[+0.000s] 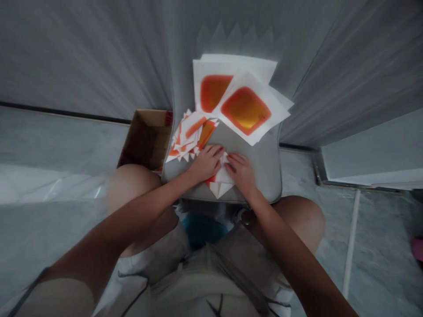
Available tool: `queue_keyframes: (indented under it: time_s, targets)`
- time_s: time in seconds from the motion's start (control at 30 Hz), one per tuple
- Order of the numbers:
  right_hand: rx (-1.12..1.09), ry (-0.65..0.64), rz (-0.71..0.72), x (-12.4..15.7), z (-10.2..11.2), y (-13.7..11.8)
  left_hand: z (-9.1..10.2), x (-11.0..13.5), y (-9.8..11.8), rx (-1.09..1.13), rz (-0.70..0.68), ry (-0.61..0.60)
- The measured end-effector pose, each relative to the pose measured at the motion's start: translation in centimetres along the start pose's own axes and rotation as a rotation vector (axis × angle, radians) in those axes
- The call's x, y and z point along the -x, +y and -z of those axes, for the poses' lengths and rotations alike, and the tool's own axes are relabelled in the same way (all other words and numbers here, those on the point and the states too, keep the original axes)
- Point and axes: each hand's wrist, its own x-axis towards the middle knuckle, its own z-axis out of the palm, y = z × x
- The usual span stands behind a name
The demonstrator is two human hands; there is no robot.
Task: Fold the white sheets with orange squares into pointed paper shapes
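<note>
Folded paper [222, 178] is on the near part of the grey seat [266, 176], between the two hands; white with orange on its left side; one pointed tip faces the person, and the long axis looks to run roughly fore-and-aft, far end leaning a touch right.

Left hand [207, 163] sits on the paper's left and far side, fingers bent and close together, tips near the far point; right hand [242, 174] comes in from the right, fingers curled inward, tips at the right edge near that same far point; the hands nearly meet there, neither clearly nearer, both touching; from each hand the bulk of the paper lies inward and toward the person; near tip is free of fingers.

Can't tell whether either hand pinches a layer or only presses down; thumbs partly lost in shadow and blur; far point mostly covered by fingers, so layers and creases there are unreadable.

Around it: pile of folded pieces [191, 136] just beyond the left hand, overlapping, count not readable; flat sheets [246, 110] fanned further back; open box [142, 143] left of the seat, inside dark; blue tub [203, 230] below, mostly hidden; pink thing [418, 248] cut off at the right edge, can't identify.
</note>
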Motion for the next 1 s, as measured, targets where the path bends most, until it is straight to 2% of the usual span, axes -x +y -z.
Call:
queue_keyframes:
  time_s: [0.27, 0.57, 1.0]
  targets:
    - [-0.04, -0.036, -0.005, 0.1, 0.9, 0.6, 0.0, 0.1, 0.1, 0.0, -0.001, 0.007]
    - [0.074, -0.022, 0.052, 0.2, 0.2, 0.0, 0.1, 0.1, 0.1, -0.021, 0.003, 0.004]
    - [0.118, -0.022, 0.075, 0.3, 0.5, -0.7, 0.0, 0.2, 0.4, -0.038, 0.029, -0.019]
